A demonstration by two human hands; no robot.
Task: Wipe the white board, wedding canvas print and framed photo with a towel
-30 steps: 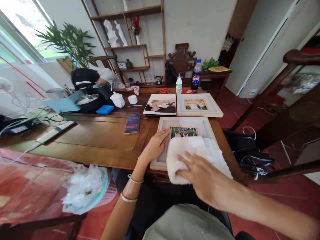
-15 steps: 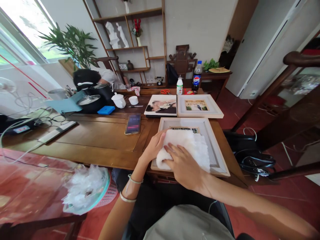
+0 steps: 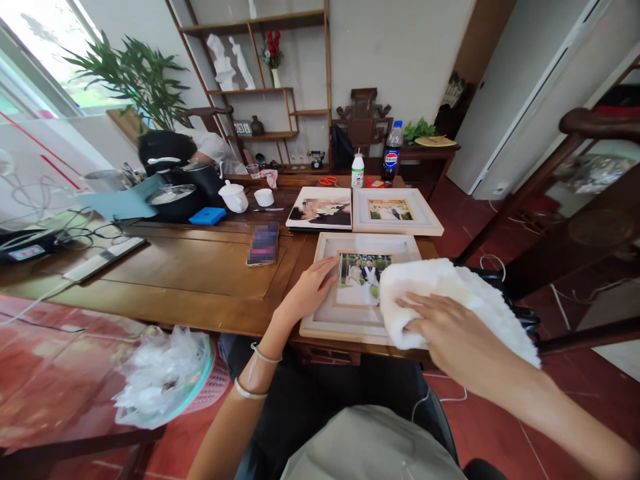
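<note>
Flat on the table's near right part lies a pale picture frame (image 3: 327, 321) with a photo (image 3: 364, 287) of two people at its centre. My left hand (image 3: 313, 288) rests on the frame's left side, fingers stretched out toward the photo, holding nothing. In my right hand (image 3: 445, 327) is a fluffy white cloth (image 3: 440, 277), bunched at its left end under my fingers. The cloth covers the frame's right part and hangs out past the table's right edge. My right fingertips are partly sunk in its pile.
Behind lie a second picture frame (image 3: 425, 223) and a stacked print (image 3: 320, 203). A phone (image 3: 263, 244) is left of my hand. A cola bottle (image 3: 391, 157), a white bottle (image 3: 357, 172) and scissors (image 3: 328, 181) stand farther back. A basket (image 3: 200, 387) with plastic bags is below left.
My right hand has moved right with the cloth, from over the frame's middle to its right side, uncovering the photo. My left hand stays at the frame's left side, off the cloth.
</note>
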